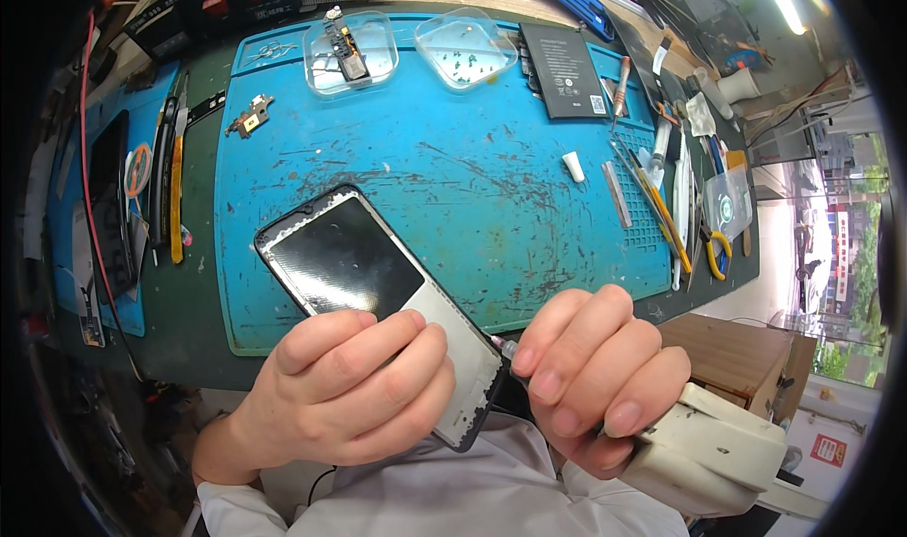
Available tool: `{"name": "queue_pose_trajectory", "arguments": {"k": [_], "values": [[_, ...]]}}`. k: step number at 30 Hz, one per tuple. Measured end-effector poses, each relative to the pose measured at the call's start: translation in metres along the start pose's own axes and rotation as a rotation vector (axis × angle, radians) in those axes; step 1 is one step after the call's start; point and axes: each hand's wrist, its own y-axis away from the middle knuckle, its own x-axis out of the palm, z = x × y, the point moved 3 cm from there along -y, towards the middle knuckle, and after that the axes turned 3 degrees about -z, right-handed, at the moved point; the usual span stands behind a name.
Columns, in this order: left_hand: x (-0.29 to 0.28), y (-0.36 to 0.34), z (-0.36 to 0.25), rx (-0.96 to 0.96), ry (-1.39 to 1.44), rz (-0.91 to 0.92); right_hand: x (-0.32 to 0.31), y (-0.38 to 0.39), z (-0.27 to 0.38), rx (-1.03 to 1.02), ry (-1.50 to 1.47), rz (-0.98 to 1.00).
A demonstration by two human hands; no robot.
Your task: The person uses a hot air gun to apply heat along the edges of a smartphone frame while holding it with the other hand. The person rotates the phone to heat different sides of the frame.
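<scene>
My left hand [350, 391] is closed round a black-edged phone housing [335, 254], tilted diagonally, with a glossy dark upper section, a pale lower section and ragged white residue along its rim. My right hand [605, 381] grips a slim syringe-like applicator [503, 346], its narrow tip at the housing's right edge; whether the tip touches is unclear. Beside and below that hand sits a bulky cream plastic tool body [709, 447], apparently held by it too. A small white cap [573, 167] lies on the blue mat [444, 216] above my hands.
Plastic trays [463, 51] with small parts, a black battery [562, 69] and a circuit board [248, 117] lie toward the back. Pliers [718, 258], tweezers and tools line the right. A dark phone [109, 187] and red cable [87, 159] are left; a cabinet [718, 348] stands lower right.
</scene>
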Motion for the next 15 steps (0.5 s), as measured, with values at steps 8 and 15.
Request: {"name": "queue_pose_trajectory", "arguments": {"k": [8,15], "values": [[-0.0002,-0.0013,-0.0006,-0.002,-0.006,-0.005,0.0002,0.0004,0.0001,0.011,-0.001,-0.004],[0.0001,0.0008,-0.0021,-0.016,0.041,0.01,0.0007,0.0003,0.0009,0.028,0.013,-0.006]]}}
